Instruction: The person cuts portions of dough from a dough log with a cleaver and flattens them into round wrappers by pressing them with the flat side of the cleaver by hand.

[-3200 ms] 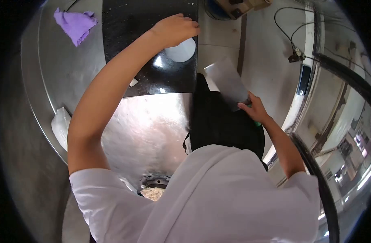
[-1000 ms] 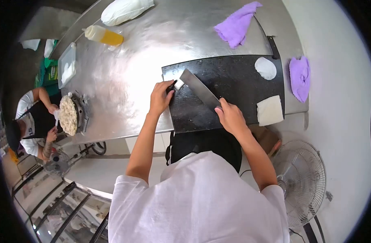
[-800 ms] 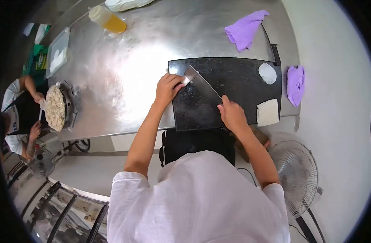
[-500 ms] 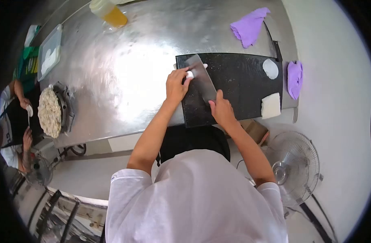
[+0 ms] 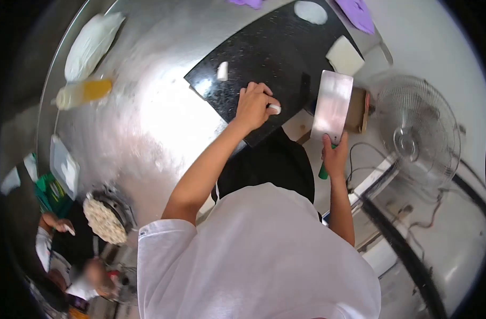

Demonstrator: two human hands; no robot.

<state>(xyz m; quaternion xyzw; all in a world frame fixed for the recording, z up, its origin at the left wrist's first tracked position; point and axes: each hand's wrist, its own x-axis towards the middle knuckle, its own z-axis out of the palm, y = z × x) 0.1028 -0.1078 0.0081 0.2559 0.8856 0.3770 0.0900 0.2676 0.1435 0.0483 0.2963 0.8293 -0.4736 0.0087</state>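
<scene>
A cleaver [image 5: 332, 103] with a green handle is in my right hand [image 5: 335, 154], its broad blade raised upright beyond the board's near edge. Fingers curled, my left hand [image 5: 256, 105] rests at the near part of the black board [image 5: 275, 48], closed around a small white piece of what looks like dough [image 5: 275, 109]. A second white dough piece [image 5: 223, 71] lies on the board to the left of that hand, apart from it. Toward the far end of the board are a round white piece [image 5: 310, 12] and a pale square piece [image 5: 345, 56], perhaps a folded cloth.
On the steel table [image 5: 158, 106] lie a bottle of yellow liquid [image 5: 86, 93], a white plastic bag [image 5: 91, 45] and a clear container [image 5: 65, 166]. A pan-like holder heaped with pale filling [image 5: 106, 219] stands near a co-worker's hand [image 5: 57, 223]. A fan [image 5: 413, 133] stands at right.
The cleaver has left the board and swung to the right in my right hand. My left hand has moved toward the near edge with one white piece; the other stays behind. The view has turned.
</scene>
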